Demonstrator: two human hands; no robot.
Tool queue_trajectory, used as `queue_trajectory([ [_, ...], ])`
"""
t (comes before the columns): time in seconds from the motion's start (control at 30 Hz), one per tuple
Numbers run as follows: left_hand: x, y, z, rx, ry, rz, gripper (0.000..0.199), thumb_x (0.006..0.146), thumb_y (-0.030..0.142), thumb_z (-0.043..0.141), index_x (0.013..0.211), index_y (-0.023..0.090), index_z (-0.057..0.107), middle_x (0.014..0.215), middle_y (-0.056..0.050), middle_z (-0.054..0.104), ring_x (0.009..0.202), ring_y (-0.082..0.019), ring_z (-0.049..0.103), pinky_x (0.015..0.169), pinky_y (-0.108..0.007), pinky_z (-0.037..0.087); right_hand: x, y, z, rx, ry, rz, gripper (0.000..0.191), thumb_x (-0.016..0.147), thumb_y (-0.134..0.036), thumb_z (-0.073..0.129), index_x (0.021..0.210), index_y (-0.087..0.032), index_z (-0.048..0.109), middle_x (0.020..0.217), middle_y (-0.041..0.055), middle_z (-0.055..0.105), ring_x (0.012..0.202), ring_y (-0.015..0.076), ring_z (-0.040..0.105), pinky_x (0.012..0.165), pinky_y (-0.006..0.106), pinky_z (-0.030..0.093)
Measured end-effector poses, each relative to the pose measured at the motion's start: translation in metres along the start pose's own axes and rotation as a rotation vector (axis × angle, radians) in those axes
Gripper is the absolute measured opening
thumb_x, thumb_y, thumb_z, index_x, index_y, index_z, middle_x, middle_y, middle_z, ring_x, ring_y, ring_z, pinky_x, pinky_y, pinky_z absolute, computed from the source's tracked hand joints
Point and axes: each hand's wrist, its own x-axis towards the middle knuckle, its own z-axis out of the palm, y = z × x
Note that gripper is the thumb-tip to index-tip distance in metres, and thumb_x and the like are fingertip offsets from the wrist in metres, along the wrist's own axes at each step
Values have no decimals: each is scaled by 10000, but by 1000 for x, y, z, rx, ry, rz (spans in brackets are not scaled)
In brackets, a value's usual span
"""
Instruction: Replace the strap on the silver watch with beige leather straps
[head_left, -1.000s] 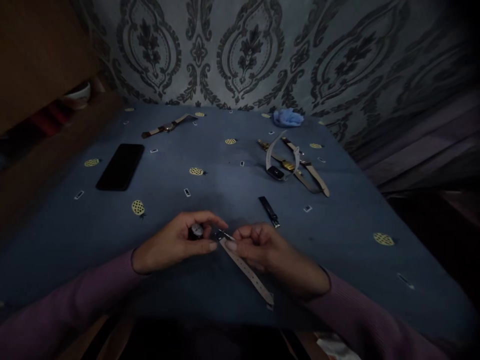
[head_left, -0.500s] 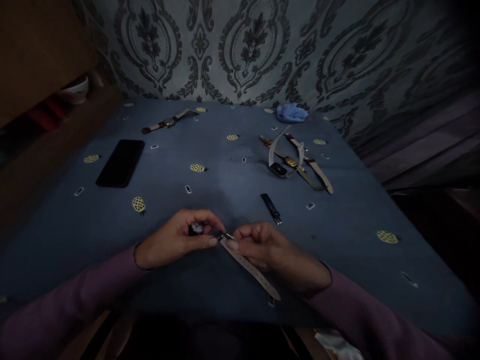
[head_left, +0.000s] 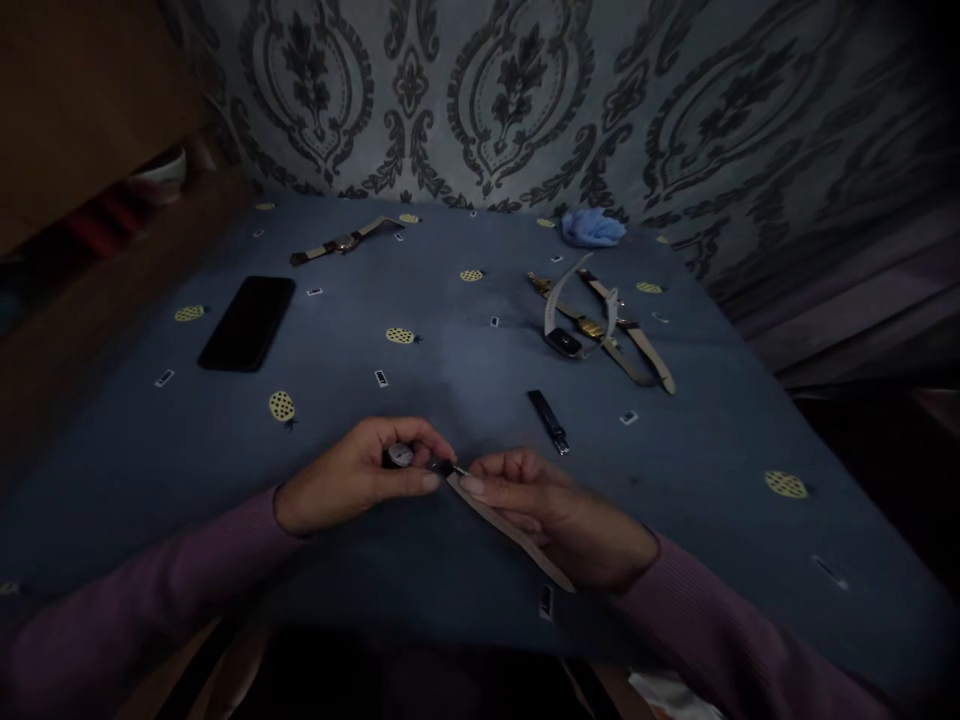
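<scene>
My left hand (head_left: 364, 478) is closed around a small watch (head_left: 400, 455) with a pale round dial, partly hidden by the fingers. A watch strap (head_left: 514, 535), beige on its visible side, slants from my left fingertips down to the right, its rounded end hanging free. My right hand (head_left: 551, 505) pinches close to the strap's upper end, fingers curled. A thin metal piece (head_left: 461, 471) shows between the fingertips of both hands; its kind is too small to make out. Beyond my right hand lies a short dark strap piece with a buckle (head_left: 550, 422).
A black phone (head_left: 247, 323) lies at the left, with a brown-strapped watch (head_left: 345, 242) behind it. Toward the right are a grey smartwatch (head_left: 562, 342), a gold watch (head_left: 590, 328) and a light-strapped watch (head_left: 651, 360). A crumpled blue cloth (head_left: 592, 228) sits near the patterned wall.
The strap has turned more edge-on, so its holes no longer show, and its free end has swung slightly right. Both hands keep their hold, and the view has shifted a little.
</scene>
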Motion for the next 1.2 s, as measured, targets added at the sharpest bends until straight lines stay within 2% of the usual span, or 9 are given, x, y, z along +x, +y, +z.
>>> queue_trajectory([
  [0.13, 0, 6, -8, 108, 157, 12, 192, 817, 309, 644, 968, 190, 651, 762, 38, 453, 614, -66, 382, 569, -196, 333, -2, -1, -2, -49, 124, -76, 340, 704, -423, 763, 620, -163, 561, 450, -101, 362, 389, 31, 268, 390, 193, 224],
  [0.2, 0, 8, -11, 128, 186, -29, 189, 817, 328, 633, 936, 180, 640, 776, 33, 463, 580, -62, 356, 516, -191, 303, -2, -1, -4, -73, 172, -98, 342, 690, -426, 772, 619, -167, 560, 473, -90, 386, 402, 39, 310, 396, 195, 254],
  [0.3, 0, 6, -9, 125, 150, -96, 185, 820, 340, 616, 892, 170, 622, 745, 35, 458, 561, -67, 333, 495, -192, 287, -2, 1, -6, -92, 193, -101, 361, 678, -441, 776, 605, -171, 548, 470, -87, 382, 406, 44, 324, 401, 198, 266],
  [0.47, 0, 3, 1, 138, 125, -72, 154, 827, 307, 594, 847, 158, 628, 716, 26, 467, 644, -99, 392, 602, -216, 344, -2, 3, -4, -82, 191, -93, 372, 646, -431, 797, 603, -167, 539, 473, -90, 375, 417, 43, 307, 410, 197, 251],
  [0.67, 2, 3, 8, 80, 72, -113, 159, 842, 299, 587, 862, 149, 635, 671, 36, 462, 591, -87, 365, 560, -211, 312, -3, -1, 3, -84, 216, -68, 391, 610, -410, 821, 592, -162, 519, 442, -104, 360, 399, 25, 233, 386, 185, 164],
  [0.77, 2, 3, 10, 53, 57, -136, 180, 849, 324, 591, 880, 152, 633, 639, 51, 435, 547, -75, 333, 518, -204, 283, -2, 1, 1, -99, 214, -76, 404, 615, -437, 812, 597, -163, 516, 453, -98, 377, 401, 27, 254, 385, 183, 184],
  [0.87, 2, 3, 11, 23, 64, -146, 196, 842, 343, 609, 883, 151, 626, 623, 61, 426, 522, -64, 316, 495, -196, 270, 0, 4, 0, -126, 196, -94, 429, 622, -488, 794, 601, -167, 510, 454, -91, 385, 408, 36, 292, 391, 183, 224],
  [1.07, 5, 4, 12, -4, 84, -156, 224, 835, 365, 617, 818, 142, 608, 549, 85, 364, 466, -53, 253, 442, -198, 215, -2, 6, 6, -238, 244, -174, 358, 720, -455, 734, 661, -166, 533, 472, -93, 388, 414, 36, 268, 393, 182, 203],
  [1.2, 6, 3, 13, 13, 108, -124, 202, 835, 344, 612, 795, 145, 615, 549, 86, 357, 467, -53, 239, 445, -205, 212, -2, 8, 8, -316, 261, -203, 356, 744, -461, 710, 656, -169, 525, 495, -75, 401, 444, 53, 311, 415, 192, 232],
])
